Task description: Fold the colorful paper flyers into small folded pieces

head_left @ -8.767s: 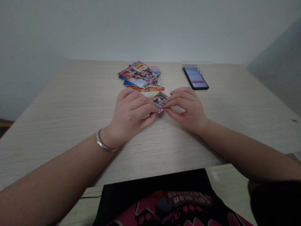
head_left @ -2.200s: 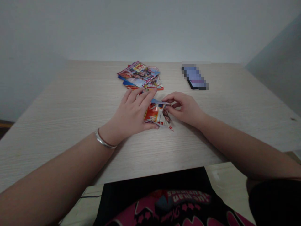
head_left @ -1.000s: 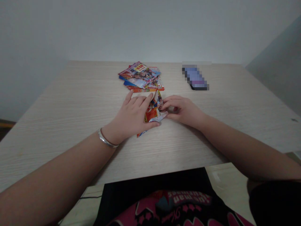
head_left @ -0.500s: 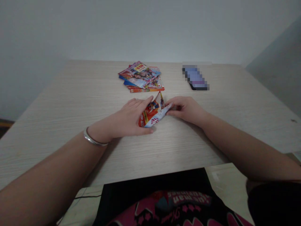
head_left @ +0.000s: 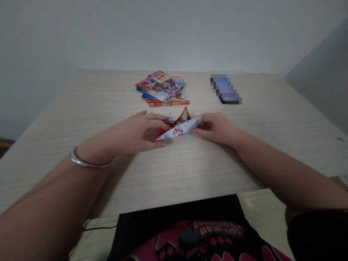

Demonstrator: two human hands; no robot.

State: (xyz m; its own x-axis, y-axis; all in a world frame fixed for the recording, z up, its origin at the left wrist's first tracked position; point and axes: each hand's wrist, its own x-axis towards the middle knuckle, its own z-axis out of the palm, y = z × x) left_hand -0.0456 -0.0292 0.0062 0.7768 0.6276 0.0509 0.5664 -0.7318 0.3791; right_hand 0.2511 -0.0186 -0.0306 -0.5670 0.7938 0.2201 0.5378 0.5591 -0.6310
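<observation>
A paper boat (head_left: 181, 129), folded from glossy printed paper in red, blue and white, sits on the table between my hands. Its pointed peak rises in the middle and its near side faces me. My left hand (head_left: 136, 134), with a silver bangle at the wrist, has its thumb and fingers around the boat's left end, fingers reaching over the far side. At the right end, my right hand (head_left: 216, 127) pinches the tip between thumb and curled fingers; part of that grip is hidden behind the paper.
Beyond the boat lies a fanned stack of colourful printed leaflets (head_left: 163, 88). A phone (head_left: 225, 90), its screen blurred out, rests at the back right. The pale wood-grain table (head_left: 168, 174) meets a wall at its far edge. Black cloth with pink print covers my lap.
The boat has opened out wider and swung more level, its near side now facing me. My left hand has shifted left to its end; the right hand stays in place.
</observation>
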